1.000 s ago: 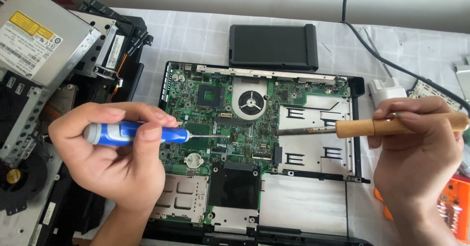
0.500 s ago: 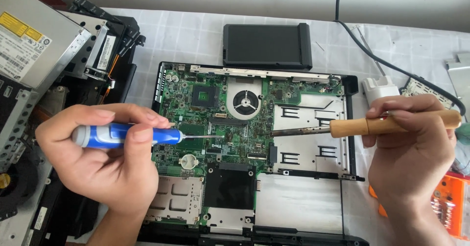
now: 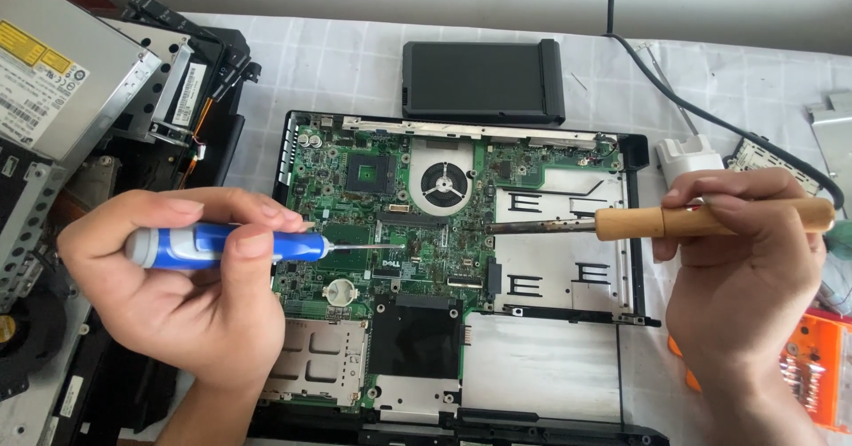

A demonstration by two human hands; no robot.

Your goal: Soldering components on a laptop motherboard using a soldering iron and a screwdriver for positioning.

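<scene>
While left hand [image 3: 177, 277] grips screwdriver [image 3: 231, 246], right hand [image 3: 741, 273] grips soldering iron [image 3: 657, 223]; tips over motherboard [image 3: 390, 233] between.

Orange case [image 3: 821, 371] cut off at right edge; optical drive [image 3: 53, 64] cropped top left; blue screwdriver [image 3: 284, 246] handle mostly hidden inside left grip [image 3: 177, 277].

Black battery pack [image 3: 482, 82] above the open laptop; silver disc drive [image 3: 62, 69] far left atop dark parts; black cable [image 3: 710, 113] and white adapter [image 3: 688, 155] right; orange box [image 3: 821, 371] at right edge
</scene>
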